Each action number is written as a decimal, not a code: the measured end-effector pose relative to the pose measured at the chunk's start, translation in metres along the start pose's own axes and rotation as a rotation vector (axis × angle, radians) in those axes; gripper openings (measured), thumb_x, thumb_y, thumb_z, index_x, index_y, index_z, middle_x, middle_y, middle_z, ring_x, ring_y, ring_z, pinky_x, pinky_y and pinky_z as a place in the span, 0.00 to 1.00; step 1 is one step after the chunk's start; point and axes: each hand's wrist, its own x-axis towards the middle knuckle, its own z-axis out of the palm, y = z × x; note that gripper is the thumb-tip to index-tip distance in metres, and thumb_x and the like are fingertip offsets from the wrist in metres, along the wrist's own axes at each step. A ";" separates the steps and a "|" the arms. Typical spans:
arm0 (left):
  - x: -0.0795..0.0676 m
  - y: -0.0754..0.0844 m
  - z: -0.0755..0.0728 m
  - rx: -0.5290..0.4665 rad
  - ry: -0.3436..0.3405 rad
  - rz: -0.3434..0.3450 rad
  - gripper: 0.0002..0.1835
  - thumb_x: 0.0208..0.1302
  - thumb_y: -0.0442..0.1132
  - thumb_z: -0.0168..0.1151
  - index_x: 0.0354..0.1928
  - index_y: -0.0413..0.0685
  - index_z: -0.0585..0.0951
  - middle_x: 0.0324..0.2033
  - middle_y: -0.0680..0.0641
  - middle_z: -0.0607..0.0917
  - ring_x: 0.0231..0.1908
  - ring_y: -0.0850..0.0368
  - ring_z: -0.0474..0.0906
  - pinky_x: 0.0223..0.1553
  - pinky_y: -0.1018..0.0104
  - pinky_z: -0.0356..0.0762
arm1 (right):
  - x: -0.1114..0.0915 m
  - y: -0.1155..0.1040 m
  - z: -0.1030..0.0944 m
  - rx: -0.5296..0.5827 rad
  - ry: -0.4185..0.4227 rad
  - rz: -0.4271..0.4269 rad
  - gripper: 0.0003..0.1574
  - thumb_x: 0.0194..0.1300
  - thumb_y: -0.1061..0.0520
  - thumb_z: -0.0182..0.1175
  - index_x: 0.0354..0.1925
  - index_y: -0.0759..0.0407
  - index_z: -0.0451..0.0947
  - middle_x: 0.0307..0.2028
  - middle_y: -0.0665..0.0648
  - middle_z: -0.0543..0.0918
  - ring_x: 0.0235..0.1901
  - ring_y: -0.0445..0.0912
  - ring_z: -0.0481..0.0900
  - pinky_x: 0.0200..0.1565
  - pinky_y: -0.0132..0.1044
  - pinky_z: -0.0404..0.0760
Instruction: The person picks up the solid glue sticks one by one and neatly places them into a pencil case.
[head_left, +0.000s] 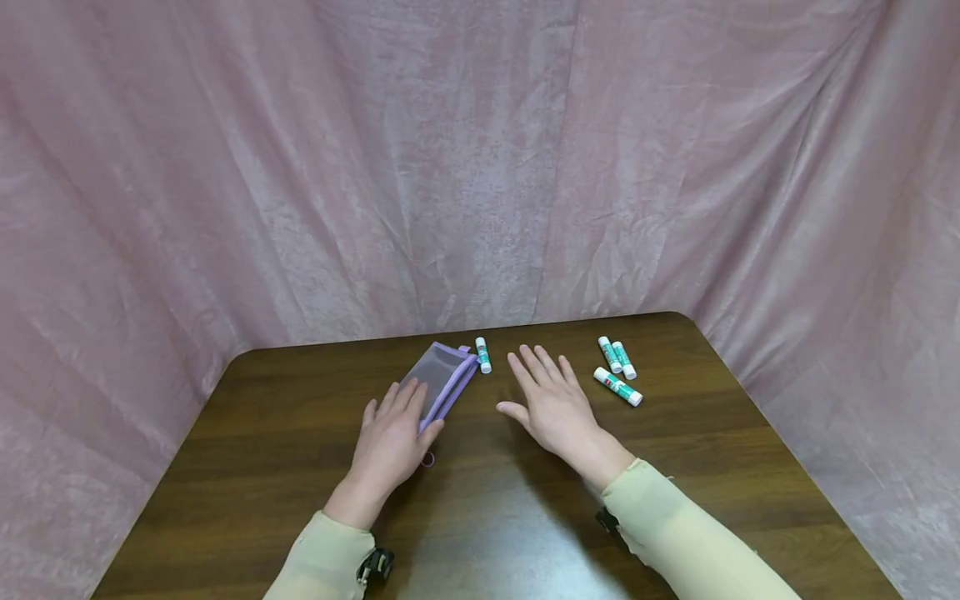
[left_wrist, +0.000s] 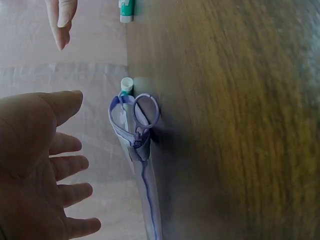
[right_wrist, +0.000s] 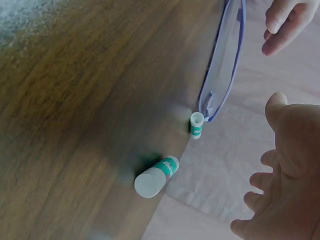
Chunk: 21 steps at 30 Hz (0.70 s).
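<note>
A purple mesh zipper pouch (head_left: pixel 437 370) lies on the table, partly covered in the head view by my left hand (head_left: pixel 392 433). That hand is held above the pouch with its fingers extended, and the left wrist view shows a gap between them. The pouch's zipper ring (left_wrist: pixel 146 111) faces me. My right hand (head_left: pixel 557 406), fingers spread, hovers over the table to the right of the pouch and holds nothing. One glue stick (head_left: pixel 483 355) lies at the pouch's far right corner. To the right of my right hand, a larger glue stick (head_left: pixel 618 387) lies near two small ones (head_left: pixel 617 358).
The brown wooden table (head_left: pixel 270 417) has rounded far corners. Pink curtain fabric (head_left: pixel 480 167) hangs right behind its far edge and along both sides. Dark straps (head_left: pixel 377 564) sit at the wrists below pale sleeves.
</note>
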 end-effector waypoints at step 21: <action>-0.005 -0.005 0.009 0.021 -0.045 -0.040 0.36 0.78 0.54 0.68 0.76 0.38 0.76 0.75 0.36 0.76 0.77 0.31 0.68 0.71 0.25 0.64 | 0.018 0.002 0.015 -0.041 -0.105 0.030 0.52 0.81 0.29 0.56 0.86 0.57 0.60 0.85 0.63 0.60 0.85 0.61 0.54 0.81 0.64 0.50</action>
